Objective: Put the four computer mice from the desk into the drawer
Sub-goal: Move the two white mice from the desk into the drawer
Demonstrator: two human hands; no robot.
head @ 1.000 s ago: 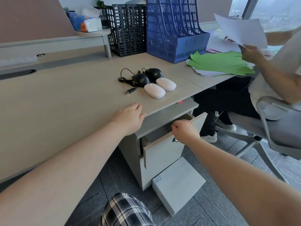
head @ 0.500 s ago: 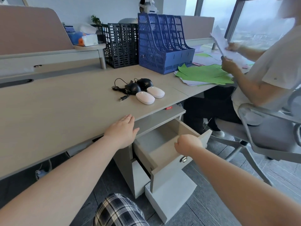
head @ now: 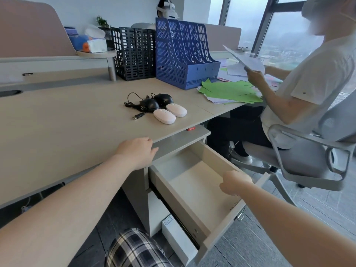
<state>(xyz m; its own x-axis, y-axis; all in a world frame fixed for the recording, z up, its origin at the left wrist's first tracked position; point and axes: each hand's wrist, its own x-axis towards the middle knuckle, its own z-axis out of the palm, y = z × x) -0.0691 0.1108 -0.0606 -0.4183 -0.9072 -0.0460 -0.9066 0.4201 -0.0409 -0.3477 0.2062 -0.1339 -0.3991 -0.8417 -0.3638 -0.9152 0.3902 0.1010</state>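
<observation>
Four computer mice lie together on the beige desk (head: 57, 128). Two are white, wireless ones (head: 164, 116) (head: 176, 110). Behind them sit two black wired mice (head: 149, 104) (head: 163, 99), whose tangled cable (head: 133, 105) ends in a USB plug. The drawer (head: 194, 182) under the desk is pulled far out and holds nothing. My left hand (head: 137, 151) rests flat on the desk's front edge, fingers apart, short of the mice. My right hand (head: 236, 183) hovers over the drawer's front end, fingers curled, holding nothing.
A person on a grey office chair (head: 308, 157) sits close to the right, sorting sheets over green paper (head: 229, 91). Blue (head: 183, 54) and black (head: 134, 54) file racks stand behind the mice. A white box (head: 177, 236) lies on the floor below the drawer.
The drawer has slid from nearly closed to far out, pulled by my right hand, which has now lifted off its front edge. My left hand stayed on the desk edge.
</observation>
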